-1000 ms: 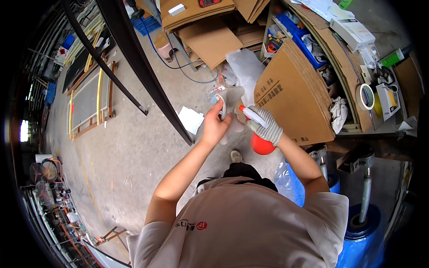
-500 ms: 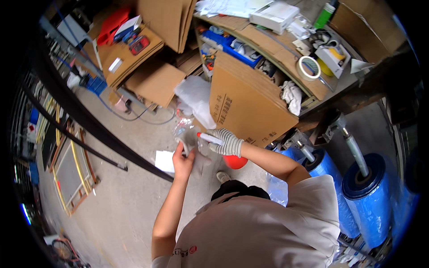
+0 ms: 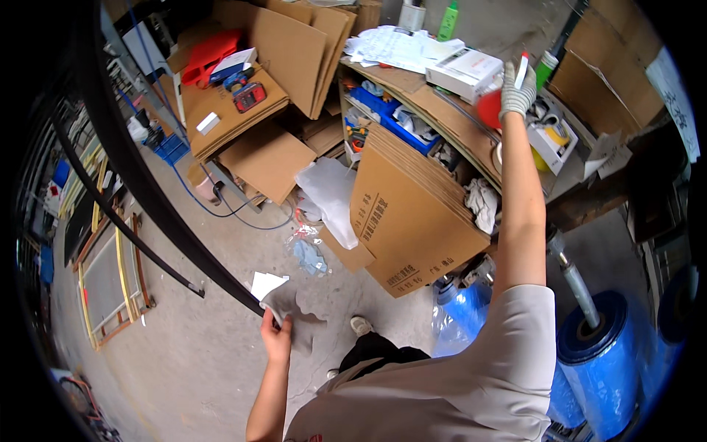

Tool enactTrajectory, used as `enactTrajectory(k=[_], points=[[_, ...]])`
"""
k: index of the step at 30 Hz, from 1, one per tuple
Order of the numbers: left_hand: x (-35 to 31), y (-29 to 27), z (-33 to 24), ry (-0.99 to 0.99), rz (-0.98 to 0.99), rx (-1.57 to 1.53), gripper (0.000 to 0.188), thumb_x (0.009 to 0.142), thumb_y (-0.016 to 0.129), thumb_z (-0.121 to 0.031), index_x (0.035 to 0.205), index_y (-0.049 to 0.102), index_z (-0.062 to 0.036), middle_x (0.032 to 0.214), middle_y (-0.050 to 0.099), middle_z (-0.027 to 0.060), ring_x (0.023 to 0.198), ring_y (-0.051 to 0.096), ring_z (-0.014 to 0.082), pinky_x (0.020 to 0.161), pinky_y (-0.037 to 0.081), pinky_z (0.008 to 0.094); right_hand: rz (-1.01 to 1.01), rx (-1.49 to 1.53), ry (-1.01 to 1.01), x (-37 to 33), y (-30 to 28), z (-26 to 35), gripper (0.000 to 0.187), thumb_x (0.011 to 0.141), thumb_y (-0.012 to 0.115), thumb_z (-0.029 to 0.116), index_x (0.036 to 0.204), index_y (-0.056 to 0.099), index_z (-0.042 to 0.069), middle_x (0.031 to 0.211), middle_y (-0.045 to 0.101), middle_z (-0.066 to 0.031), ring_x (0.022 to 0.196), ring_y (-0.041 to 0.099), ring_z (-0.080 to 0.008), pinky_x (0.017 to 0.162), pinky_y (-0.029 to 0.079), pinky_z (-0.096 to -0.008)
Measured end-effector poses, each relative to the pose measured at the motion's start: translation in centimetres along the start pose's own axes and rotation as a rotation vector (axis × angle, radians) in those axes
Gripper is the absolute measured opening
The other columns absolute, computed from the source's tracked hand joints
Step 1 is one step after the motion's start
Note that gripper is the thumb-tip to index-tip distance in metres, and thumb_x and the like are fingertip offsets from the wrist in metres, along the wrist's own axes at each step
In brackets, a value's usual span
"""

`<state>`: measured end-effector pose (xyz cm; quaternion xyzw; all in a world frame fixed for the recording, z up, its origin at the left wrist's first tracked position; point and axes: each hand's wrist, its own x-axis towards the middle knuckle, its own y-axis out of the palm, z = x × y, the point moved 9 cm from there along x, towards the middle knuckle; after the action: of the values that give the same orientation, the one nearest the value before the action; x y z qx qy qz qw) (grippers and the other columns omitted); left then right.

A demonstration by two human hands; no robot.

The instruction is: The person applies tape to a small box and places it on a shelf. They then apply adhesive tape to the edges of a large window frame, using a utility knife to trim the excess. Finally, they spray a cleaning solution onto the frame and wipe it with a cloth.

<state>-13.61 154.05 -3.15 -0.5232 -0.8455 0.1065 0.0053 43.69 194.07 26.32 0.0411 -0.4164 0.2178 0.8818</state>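
My right hand [image 3: 518, 94], in a grey-and-white striped glove, reaches over the workbench, closed around a white marker [image 3: 522, 72] with a red end. A red round thing [image 3: 489, 110] shows just left of that hand, partly hidden by it; its kind is unclear. My left hand [image 3: 277, 337] is bare and low over the floor. Its fingers and thumb pinch a limp grey-white cloth piece [image 3: 269, 301], mostly hidden. White paper [image 3: 266, 284] lies on the floor just beyond it.
The workbench [image 3: 412, 79] bears papers, a white box [image 3: 464, 75] and a green bottle [image 3: 546, 68]. Cardboard sheets [image 3: 416, 214] lean against its front. Blue film rolls [image 3: 600, 353] stand at the right. Dark strips [image 3: 158, 206] cross the left side. A clear bag [image 3: 328, 195] lies near the cardboard.
My right hand has moved from before me, up and right over the workbench, with the marker and red thing. My left hand has moved down and left, away from it, still pinching the cloth.
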Motion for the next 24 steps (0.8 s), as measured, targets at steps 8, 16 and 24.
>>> enactTrajectory(k=[8,16,24], points=[[-9.7,-9.2,4.5,-0.172,-0.241,0.038,0.040,0.080,0.058,-0.001,0.120,0.055,-0.0015,0.104,0.064,0.0094,0.094,0.059,0.0144,0.073,0.050,0.0281,0.262,-0.427,0.038,-4.0,3.0,-10.6,0.049,0.084,0.058,0.028,0.117,0.042,-0.004,0.110,0.051,-0.0254,0.098,0.053,-0.0375,0.085,0.042,-0.0472],[-27.8,-16.1,9.8,-0.117,-0.686,0.095,0.054,0.079,0.062,-0.014,0.130,0.046,-0.0066,0.104,0.061,0.0160,0.085,0.060,0.0232,0.073,0.051,0.0346,1.145,0.454,-0.209,-46.1,-5.1,11.2,0.062,0.084,0.062,0.042,0.115,0.045,-0.009,0.110,0.052,-0.0255,0.096,0.052,-0.0387,0.084,0.046,-0.0462],[-49.2,-26.6,14.2,-0.159,-0.924,-0.043,0.058,0.081,0.058,-0.012,0.136,0.039,-0.0081,0.111,0.059,0.0150,0.089,0.058,0.0220,0.078,0.047,0.0334,2.806,0.886,0.037,-93.4,-41.9,40.0,0.055,0.094,0.048,0.042,0.131,0.044,0.001,0.124,0.051,-0.0114,0.117,0.048,-0.0206,0.099,0.039,-0.0326]])
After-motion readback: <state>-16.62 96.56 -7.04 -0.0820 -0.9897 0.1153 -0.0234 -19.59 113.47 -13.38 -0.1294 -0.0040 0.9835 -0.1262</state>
